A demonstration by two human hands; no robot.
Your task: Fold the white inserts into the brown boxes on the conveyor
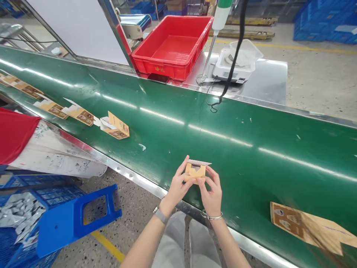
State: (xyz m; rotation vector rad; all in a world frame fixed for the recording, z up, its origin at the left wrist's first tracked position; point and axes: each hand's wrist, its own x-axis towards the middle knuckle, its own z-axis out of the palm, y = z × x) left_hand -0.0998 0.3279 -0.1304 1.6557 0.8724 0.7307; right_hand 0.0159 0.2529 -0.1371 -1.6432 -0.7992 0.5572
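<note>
Over the green conveyor belt (228, 160) I hold a small tan carton (196, 172) with its end flaps towards me. My left hand (180, 182) grips its left side, the thumb on the front lower edge. On the right side, my right hand (212, 190) has its fingers behind and its thumb at the front. Both hands are closed on the same carton. A pale flap stands out along its top, and the inside is mostly hidden. To the left on the belt sits a printed carton (118, 128) with raised flaps.
More cartons (55, 109) line the belt's left side. At right lies a larger tan carton (290, 219), partly blurred. Beyond the belt are a red bin (170, 69) and a white scale (232, 69). Blue crates (64, 227), one with silver packets (22, 212), stand at lower left.
</note>
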